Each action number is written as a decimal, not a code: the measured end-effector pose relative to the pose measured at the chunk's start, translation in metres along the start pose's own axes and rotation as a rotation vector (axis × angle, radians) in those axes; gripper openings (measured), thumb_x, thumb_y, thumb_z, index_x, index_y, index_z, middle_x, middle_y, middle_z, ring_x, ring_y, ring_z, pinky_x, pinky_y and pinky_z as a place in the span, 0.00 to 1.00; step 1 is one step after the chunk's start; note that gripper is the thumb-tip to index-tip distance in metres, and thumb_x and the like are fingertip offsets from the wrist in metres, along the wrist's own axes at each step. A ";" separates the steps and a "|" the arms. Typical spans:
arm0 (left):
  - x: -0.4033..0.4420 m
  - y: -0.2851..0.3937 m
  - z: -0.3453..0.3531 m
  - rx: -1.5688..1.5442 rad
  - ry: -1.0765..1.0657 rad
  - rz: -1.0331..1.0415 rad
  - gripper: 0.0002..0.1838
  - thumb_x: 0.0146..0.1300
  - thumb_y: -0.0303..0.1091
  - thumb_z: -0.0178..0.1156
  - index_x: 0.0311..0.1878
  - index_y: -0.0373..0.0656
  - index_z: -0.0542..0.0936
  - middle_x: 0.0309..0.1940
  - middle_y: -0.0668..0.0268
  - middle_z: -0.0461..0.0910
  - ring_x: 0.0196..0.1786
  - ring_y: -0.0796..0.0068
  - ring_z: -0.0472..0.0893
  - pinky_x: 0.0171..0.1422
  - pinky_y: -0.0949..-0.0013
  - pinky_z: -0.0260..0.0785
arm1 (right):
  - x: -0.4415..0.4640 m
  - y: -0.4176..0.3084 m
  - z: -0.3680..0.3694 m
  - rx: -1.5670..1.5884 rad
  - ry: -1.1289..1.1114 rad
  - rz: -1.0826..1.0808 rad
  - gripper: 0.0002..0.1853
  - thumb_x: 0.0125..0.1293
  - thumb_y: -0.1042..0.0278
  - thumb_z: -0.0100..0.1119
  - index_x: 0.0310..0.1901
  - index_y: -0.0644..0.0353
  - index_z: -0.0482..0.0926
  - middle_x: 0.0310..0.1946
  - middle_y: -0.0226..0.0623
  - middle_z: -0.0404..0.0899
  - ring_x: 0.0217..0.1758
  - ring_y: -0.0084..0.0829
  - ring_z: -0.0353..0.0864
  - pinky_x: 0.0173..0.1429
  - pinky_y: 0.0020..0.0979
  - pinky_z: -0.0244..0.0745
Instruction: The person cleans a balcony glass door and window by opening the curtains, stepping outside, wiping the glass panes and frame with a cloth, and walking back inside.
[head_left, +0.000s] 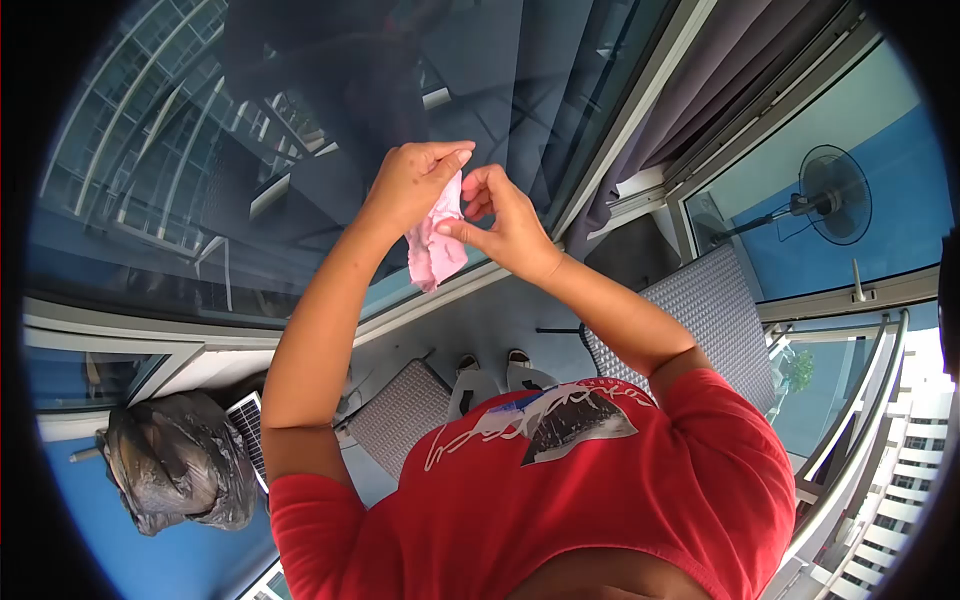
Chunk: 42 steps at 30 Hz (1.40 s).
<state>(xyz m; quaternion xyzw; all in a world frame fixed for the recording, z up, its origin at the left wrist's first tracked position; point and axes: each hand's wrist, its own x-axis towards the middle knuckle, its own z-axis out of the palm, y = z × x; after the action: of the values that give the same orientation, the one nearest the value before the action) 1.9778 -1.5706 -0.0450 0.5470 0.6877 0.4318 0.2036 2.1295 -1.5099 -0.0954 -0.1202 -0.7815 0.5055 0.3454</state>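
A crumpled pink cloth (438, 250) hangs in front of the glass pane, pinched at its top by my left hand (415, 180). The fingers of that hand are pressed together, with the thumb against them. On the other side of the cloth is my right hand (510, 225), its fingers curved and spread apart. My right thumb reaches over the cloth's edge and seems to touch it; the fingers do not close round it. Behind both hands stands the large dark glass pane (330, 120), full of reflections.
A grey textured table (700, 310) stands at the right, with a smaller grey patterned surface (400, 410) lower left. A black plastic bag (180, 460) and a solar panel (247, 430) are far left. A fan (835, 195), a dark curtain (690, 110) and a railing (870, 400) are right.
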 end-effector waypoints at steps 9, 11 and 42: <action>-0.019 0.031 -0.011 0.009 -0.010 -0.145 0.37 0.65 0.64 0.44 0.58 0.37 0.75 0.45 0.50 0.80 0.54 0.62 0.76 0.61 0.65 0.63 | 0.035 0.007 -0.038 0.613 -0.393 0.231 0.10 0.61 0.66 0.64 0.26 0.59 0.75 0.23 0.26 0.76 0.29 0.15 0.71 0.36 0.22 0.67; -0.023 0.031 -0.014 -0.053 -0.013 -0.113 0.33 0.64 0.57 0.53 0.59 0.36 0.73 0.44 0.54 0.81 0.50 0.68 0.78 0.58 0.68 0.66 | 0.042 0.001 -0.053 0.664 -0.448 0.260 0.11 0.62 0.65 0.64 0.25 0.58 0.74 0.24 0.24 0.75 0.30 0.15 0.71 0.38 0.20 0.66; -0.014 0.029 -0.079 0.218 0.054 -0.146 0.13 0.50 0.29 0.69 0.40 0.35 0.84 0.23 0.63 0.81 0.26 0.82 0.75 0.33 0.74 0.67 | 0.106 -0.064 -0.154 -0.332 -0.241 -0.073 0.12 0.63 0.76 0.42 0.39 0.68 0.78 0.30 0.32 0.78 0.35 0.20 0.74 0.45 0.24 0.70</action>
<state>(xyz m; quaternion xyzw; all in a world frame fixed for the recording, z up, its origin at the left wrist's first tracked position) 1.9399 -1.6123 0.0189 0.5026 0.7736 0.3534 0.1551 2.1637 -1.3737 0.0438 -0.0859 -0.8935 0.3677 0.2431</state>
